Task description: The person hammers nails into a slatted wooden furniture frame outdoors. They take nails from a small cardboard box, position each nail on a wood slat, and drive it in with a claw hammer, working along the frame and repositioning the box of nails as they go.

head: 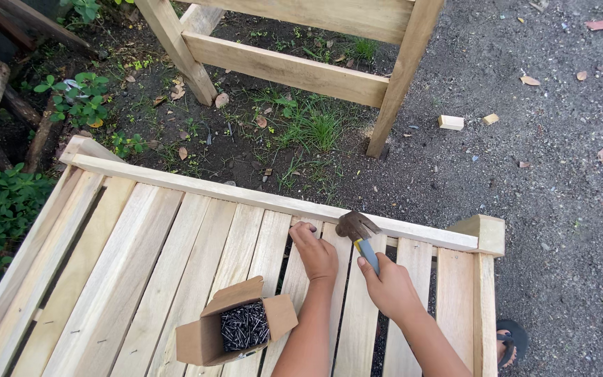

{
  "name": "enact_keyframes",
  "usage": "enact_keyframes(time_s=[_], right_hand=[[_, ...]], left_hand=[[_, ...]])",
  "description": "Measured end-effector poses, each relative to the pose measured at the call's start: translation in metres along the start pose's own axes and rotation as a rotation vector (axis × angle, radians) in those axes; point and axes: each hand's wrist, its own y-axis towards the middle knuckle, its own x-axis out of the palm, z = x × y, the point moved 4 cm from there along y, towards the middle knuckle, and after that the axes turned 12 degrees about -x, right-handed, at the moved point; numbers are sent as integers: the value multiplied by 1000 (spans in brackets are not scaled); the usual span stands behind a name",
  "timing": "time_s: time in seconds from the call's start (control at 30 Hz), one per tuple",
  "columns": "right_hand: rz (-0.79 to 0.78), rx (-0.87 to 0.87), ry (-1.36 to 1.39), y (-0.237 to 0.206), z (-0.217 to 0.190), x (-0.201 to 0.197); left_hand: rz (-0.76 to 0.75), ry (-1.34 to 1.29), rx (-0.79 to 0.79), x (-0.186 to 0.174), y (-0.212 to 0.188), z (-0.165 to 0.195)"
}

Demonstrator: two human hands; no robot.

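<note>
1. Right hand (pixel 392 287): grip clamped round the blue shaft of the claw hammer with a dark steel head (pixel 359 234), close under the head. The hammer head hovers just above the slats near the far rail. Judged head-heavy and rigid; a hold lower on the shaft would give more swing, the present choked hold more control.
2. Left hand (pixel 315 253): fingers drawn together and pressed on a slat just beside the hammer head, as if pinching something small. Whether a nail is held cannot be told.
3. Open brown cardboard box of dark steel nails (pixel 235 328): rests on the slats, near the left forearm. Nails are judged small, stiff, sharp and easily spilled; the box is light and soft-walled.
4. Pale slatted wooden frame (pixel 141 258): stiff, with gaps between slats where a nail could drop through.
5. Far side: a second pale wooden frame (pixel 294 70) stands on the dirt ground (pixel 560 139), well apart. 2 small wood offcuts (pixel 451 122) lie beyond.
</note>
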Motion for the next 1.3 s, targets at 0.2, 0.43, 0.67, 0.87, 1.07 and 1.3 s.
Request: enact_keyframes(time_s=[0.2, 0.43, 0.67, 0.87, 1.07, 1.3], right_hand=[[302, -159, 207, -54, -4, -46], [273, -77, 849, -85, -30, -22], [338, -62, 1247, -135, -51, 67], [288, 147, 1296, -171, -40, 105], [302, 103, 1274, -177, -34, 87], [290, 79, 1280, -185, -32, 81]], left_hand=[[-118, -13, 41, -20, -10, 49], [-129, -78, 187, -127, -75, 106], [-646, 857, -180, -215, -18, 11], [-977, 996, -95, -182, -4, -14], [-832, 978, -61, -179, -10, -21], [-804, 1077, -70, -185, -13, -11]])
